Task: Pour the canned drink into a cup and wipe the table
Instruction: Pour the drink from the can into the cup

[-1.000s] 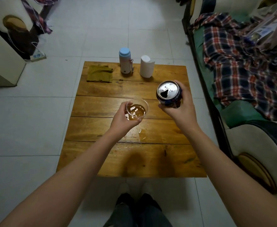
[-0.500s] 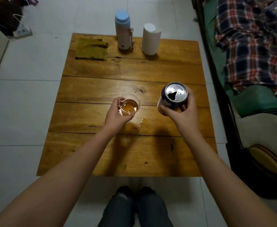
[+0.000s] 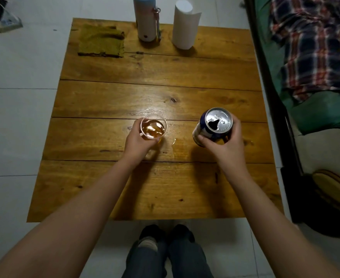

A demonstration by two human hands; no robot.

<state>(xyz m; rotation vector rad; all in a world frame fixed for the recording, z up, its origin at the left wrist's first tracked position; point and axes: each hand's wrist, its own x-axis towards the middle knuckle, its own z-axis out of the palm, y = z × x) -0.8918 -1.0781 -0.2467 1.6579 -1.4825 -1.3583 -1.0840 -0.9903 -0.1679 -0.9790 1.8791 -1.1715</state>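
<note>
My left hand [image 3: 138, 142] grips a clear plastic cup [image 3: 153, 127] holding amber drink, low over the middle of the wooden table [image 3: 155, 91]. My right hand [image 3: 224, 144] is wrapped around a dark blue drink can [image 3: 215, 125], upright with its opened silver top facing the camera. A small wet spill [image 3: 173, 142] glistens on the wood between the cup and the can. A folded olive-green cloth [image 3: 102, 42] lies at the table's far left corner.
A white bottle with a blue cap [image 3: 147, 19] and a roll of white paper [image 3: 185, 27] stand at the table's far edge. A sofa with a plaid blanket [image 3: 315, 47] runs along the right side. My legs [image 3: 165, 255] are below the near edge.
Both hands have lowered the cup and the can towards the table top. The can has come upright, and the camera has tilted further down over the table.
</note>
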